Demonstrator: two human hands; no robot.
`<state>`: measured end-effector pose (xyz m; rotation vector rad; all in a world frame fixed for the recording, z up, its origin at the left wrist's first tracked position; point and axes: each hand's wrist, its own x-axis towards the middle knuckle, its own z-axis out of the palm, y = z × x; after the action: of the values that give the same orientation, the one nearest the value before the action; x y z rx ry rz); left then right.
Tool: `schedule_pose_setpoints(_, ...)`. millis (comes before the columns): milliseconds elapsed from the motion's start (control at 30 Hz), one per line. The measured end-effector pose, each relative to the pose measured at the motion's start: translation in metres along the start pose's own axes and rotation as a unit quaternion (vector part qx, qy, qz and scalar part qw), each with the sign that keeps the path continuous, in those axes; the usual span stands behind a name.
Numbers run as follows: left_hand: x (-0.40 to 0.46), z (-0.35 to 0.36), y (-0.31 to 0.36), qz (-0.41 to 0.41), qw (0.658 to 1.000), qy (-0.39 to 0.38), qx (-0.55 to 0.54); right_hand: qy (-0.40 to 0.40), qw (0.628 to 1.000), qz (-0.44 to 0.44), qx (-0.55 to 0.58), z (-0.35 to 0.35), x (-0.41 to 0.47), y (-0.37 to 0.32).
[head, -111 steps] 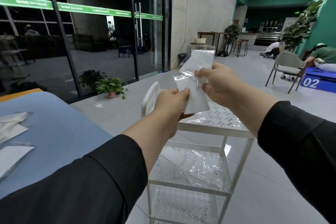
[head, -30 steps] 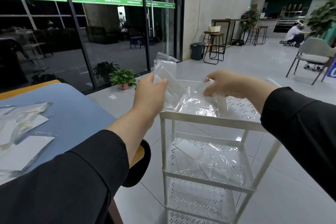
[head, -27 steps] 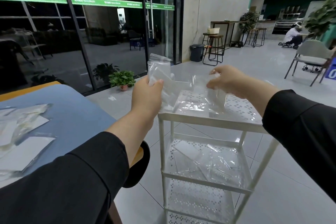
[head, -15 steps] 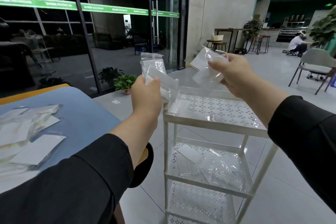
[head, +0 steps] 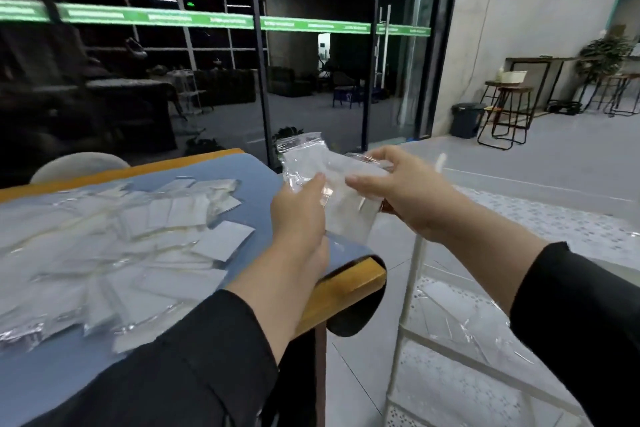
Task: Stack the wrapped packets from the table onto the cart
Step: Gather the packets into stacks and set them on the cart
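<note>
packets: clear plastic-wrapped white packets (head: pixel 322 184), beside the blue-topped table (head: pixel 249 166)
left hand (head: pixel 301 215): pinches them
right hand (head: pixel 398 191): pinches them too
advice: square edges, then carry to the white perforated cart (head: pixel 554 218)

A dark bin (head: pixel 466 120) is standing at right by two stools (head: pixel 506 116); a green stripe (head: pixel 214 20) is crossing the glass.

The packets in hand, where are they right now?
Head view, centre: both the left hand and the right hand hold the packets above the table's right corner, left of the cart.
</note>
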<state>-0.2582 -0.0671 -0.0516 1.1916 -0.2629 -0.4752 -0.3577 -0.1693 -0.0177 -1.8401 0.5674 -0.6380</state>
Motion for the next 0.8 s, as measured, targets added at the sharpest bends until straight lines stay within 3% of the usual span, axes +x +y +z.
schedule_pose_setpoints(67, 0.011, -0.022, 0.003, 0.018, 0.999, 0.036, -0.012, -0.034, 0.993, 0.020, 0.110, 0.024, -0.003, 0.007)
schedule_pose_setpoints(167, 0.011, -0.050, 0.011, 0.037, 0.997, 0.066, -0.025, -0.024, 0.989, 0.021, 0.146, 0.056, -0.005, 0.020)
schedule_pose_setpoints(267, 0.013, -0.077, 0.016, 0.069, 0.990, 0.119, -0.003, 0.040, 0.999, -0.022, 0.020, 0.071, 0.000, 0.021)
schedule_pose_setpoints(367, 0.021, -0.104, 0.020, 0.104, 0.984, 0.143, 0.015, 0.081, 0.977, -0.108, -0.164, 0.069, 0.004, 0.009)
schedule_pose_setpoints(500, 0.023, -0.119, 0.020, 0.118, 0.988, 0.084, 0.060, -0.053, 0.972, -0.137, -0.183, 0.070, 0.008, -0.011)
schedule_pose_setpoints(700, 0.015, -0.110, 0.013, 0.068, 0.996, -0.044, 0.043, -0.006, 0.971, -0.161, -0.174, 0.102, 0.020, -0.002)
schedule_pose_setpoints(800, 0.013, -0.105, 0.008, 0.027, 0.999, -0.043, 0.006, 0.010, 0.978, -0.138, -0.155, 0.112, 0.021, 0.006)
